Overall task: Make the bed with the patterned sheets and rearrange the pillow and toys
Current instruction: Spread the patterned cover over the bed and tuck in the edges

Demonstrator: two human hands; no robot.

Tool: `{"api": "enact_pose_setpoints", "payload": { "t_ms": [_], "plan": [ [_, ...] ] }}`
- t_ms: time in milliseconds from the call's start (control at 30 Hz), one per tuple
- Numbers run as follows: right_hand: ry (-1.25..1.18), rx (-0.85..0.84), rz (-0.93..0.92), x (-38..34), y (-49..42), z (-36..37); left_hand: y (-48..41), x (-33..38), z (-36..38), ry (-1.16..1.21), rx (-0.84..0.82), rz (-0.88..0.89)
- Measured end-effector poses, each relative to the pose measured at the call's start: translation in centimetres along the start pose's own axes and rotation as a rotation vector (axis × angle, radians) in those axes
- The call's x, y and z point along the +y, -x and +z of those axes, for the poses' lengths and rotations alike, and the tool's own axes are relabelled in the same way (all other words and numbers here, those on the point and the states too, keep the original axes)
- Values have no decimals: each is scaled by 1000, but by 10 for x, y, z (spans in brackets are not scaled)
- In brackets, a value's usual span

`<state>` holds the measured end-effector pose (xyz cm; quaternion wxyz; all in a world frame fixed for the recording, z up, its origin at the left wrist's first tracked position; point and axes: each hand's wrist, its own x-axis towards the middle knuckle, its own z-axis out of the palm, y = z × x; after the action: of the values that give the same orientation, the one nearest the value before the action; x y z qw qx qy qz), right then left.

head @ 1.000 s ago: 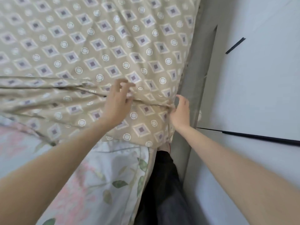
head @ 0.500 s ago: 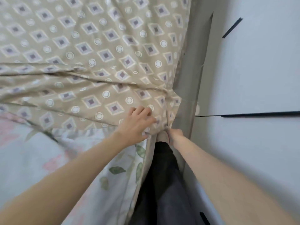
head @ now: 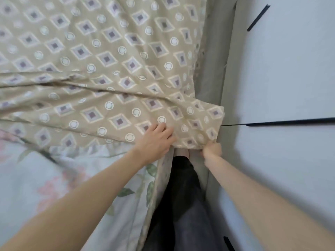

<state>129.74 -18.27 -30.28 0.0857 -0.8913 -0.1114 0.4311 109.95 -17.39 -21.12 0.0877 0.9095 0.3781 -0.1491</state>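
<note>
Right grip (head: 212, 149) pinches patterned sheet (head: 108, 51) corner, fingertips hidden.

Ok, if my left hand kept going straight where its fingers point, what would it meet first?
Your left hand lies on the patterned sheet; straight on, it meets that sheet's raised corner flap first, then probably the grey bed frame, though depth is unclear.

Patterned sheet (head: 108, 60) over the quilt's (head: 45, 178) far part, bed frame (head: 211, 78) along its right edge

Right hand (head: 212, 149) now gripping patterned sheet (head: 108, 51) corner, pulled out past bed frame (head: 213, 73)
</note>
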Motion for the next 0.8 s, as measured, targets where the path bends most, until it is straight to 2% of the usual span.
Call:
{"api": "enact_pose_setpoints", "payload": {
  "t_ms": [100,233,300,367,400,433,533,600,700,800],
  "plan": [
    [85,26,-61,6,-3,-19,-2,2,-3,35,-20,23],
    [198,-110,-61,10,-4,-27,-1,8,-5,160,-88,-22],
    [376,-121,-169,15,-1,-31,2,8,-12,168,-65,-23],
    [405,-97,-269,21,1,-37,5,10,-18,189,11,-38],
    [371,-97,-275,23,1,-39,6,10,-19,202,-11,-45],
    [282,-92,-243,23,2,-41,7,12,-18,205,-45,-53],
    [-518,-205,150,9,12,-44,6,14,-12,241,-129,-117],
    [-868,-278,282,-2,18,-50,6,14,-10,263,-124,-151],
    [-942,-311,288,-12,25,-55,8,13,-10,248,-120,-155],
    [-857,-368,241,-13,30,-58,9,13,-13,302,-115,-196]
  ]
}}
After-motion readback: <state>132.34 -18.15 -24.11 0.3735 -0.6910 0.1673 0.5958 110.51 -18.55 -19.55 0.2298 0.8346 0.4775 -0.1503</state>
